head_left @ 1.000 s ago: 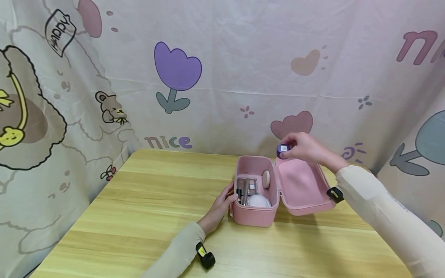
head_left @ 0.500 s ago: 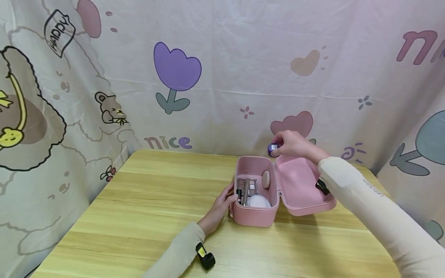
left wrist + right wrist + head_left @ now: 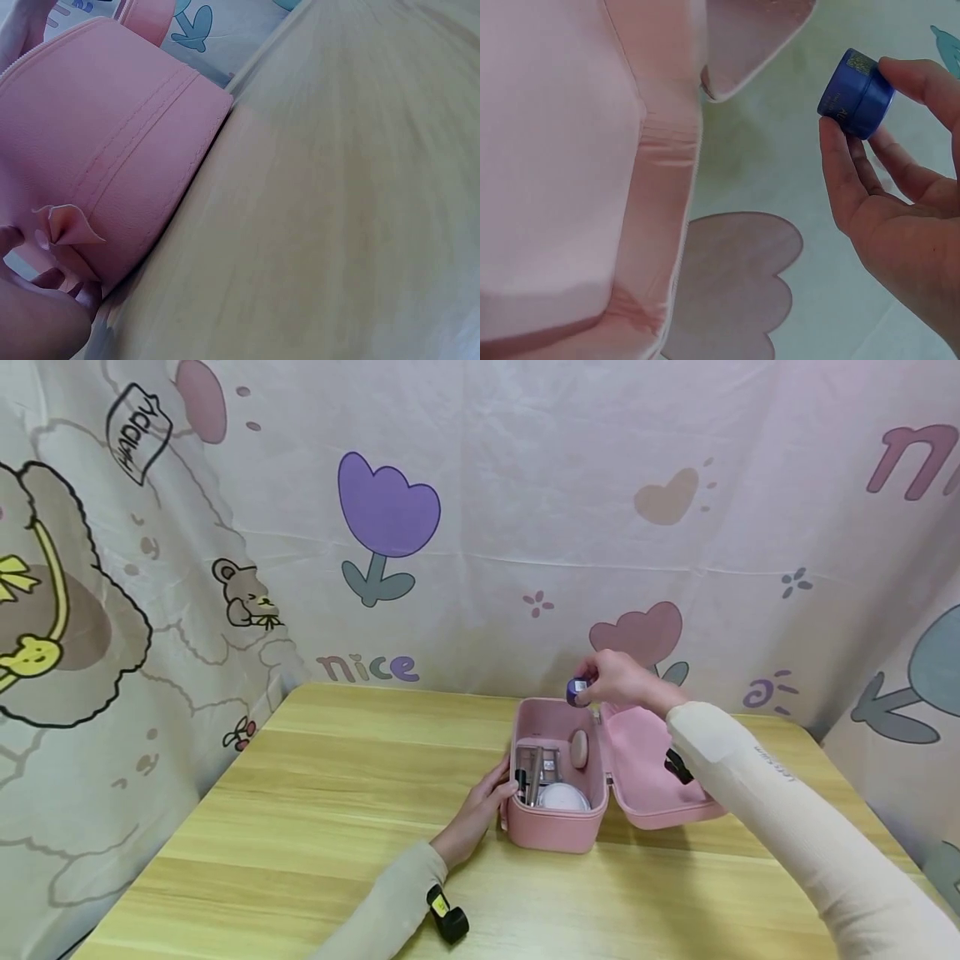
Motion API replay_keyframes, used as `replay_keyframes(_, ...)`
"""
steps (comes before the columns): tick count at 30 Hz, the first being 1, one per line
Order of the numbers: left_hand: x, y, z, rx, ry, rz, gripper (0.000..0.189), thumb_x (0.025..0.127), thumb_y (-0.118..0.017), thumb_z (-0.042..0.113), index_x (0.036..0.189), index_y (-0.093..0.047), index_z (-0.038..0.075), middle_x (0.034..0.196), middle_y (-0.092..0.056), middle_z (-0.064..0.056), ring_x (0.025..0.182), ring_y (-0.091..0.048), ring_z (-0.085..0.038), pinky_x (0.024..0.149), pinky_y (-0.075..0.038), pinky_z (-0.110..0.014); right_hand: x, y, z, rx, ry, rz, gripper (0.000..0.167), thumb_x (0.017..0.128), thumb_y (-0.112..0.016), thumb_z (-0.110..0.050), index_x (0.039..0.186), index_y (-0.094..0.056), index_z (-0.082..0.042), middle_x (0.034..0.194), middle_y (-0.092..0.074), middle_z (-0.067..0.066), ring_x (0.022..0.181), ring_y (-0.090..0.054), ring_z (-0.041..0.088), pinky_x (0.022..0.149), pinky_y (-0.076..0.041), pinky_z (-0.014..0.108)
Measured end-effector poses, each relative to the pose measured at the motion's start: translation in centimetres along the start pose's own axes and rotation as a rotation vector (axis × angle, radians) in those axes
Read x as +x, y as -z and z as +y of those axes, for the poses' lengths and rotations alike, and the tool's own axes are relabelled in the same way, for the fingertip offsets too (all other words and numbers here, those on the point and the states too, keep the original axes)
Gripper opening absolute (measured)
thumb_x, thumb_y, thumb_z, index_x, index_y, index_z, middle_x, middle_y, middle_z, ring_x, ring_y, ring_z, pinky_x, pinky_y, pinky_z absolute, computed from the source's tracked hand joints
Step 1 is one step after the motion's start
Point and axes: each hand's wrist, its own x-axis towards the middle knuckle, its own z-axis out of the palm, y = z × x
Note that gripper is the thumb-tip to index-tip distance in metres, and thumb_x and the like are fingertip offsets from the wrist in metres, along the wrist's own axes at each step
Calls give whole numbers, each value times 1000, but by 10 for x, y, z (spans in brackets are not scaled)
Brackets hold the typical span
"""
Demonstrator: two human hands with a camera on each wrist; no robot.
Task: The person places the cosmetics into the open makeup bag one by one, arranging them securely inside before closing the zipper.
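Observation:
A pink cosmetic case (image 3: 555, 832) stands on the table with its lid (image 3: 645, 752) folded out to the right. My left hand (image 3: 476, 810) holds the case by its left side; in the left wrist view its fingers lie by a small bow (image 3: 71, 225) near the base. Between thumb and fingers of my right hand (image 3: 622, 681) is a small blue cream jar (image 3: 856, 94), above the case's back right corner. Inside the case lie a clear-lidded palette (image 3: 551, 764), a slim tube (image 3: 535, 777), a dark-capped tube (image 3: 521, 783), a round white item (image 3: 562, 797) and a pale oval piece (image 3: 579, 749).
The wooden table (image 3: 360, 793) stretches left and in front of the case. A printed curtain (image 3: 480, 527) hangs close behind the table's back edge. The opened lid takes up room to the right, below my right forearm.
My right hand has moved left with the blue cream jar, from over the lid to the back right corner of the case. The left hand has stayed on the case.

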Motion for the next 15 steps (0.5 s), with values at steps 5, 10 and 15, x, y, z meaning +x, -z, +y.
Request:
replay_keyframes(5,0,0,-1,3,0,1,67,96,-48,29,153,-22,5,156,-22,-18,143,-15,-34,115,-13,-50,5,-7,-1,-3,4,-17,29,76,-75,-7,101,-66,5,87,-67,11,80,-59,24,76,-51,37)
replay_keyframes(10,0,0,0,4,2,1,68,96,-48,29,153,-22,5,156,-22,-19,143,-16,-34,115,-14,-51,7,-11,-2,2,7,-27,30,77,-75,-6,102,-65,7,89,-66,13,82,-59,26,77,-51,38)
replay_keyframes(15,0,0,0,5,4,-2,69,96,-48,30,154,-22,5,157,-22,-18,143,-16,-34,115,-14,-51,7,-12,-1,-2,0,-40,25,77,-76,-7,97,-67,5,84,-65,10,77,-57,24,72,-49,34)
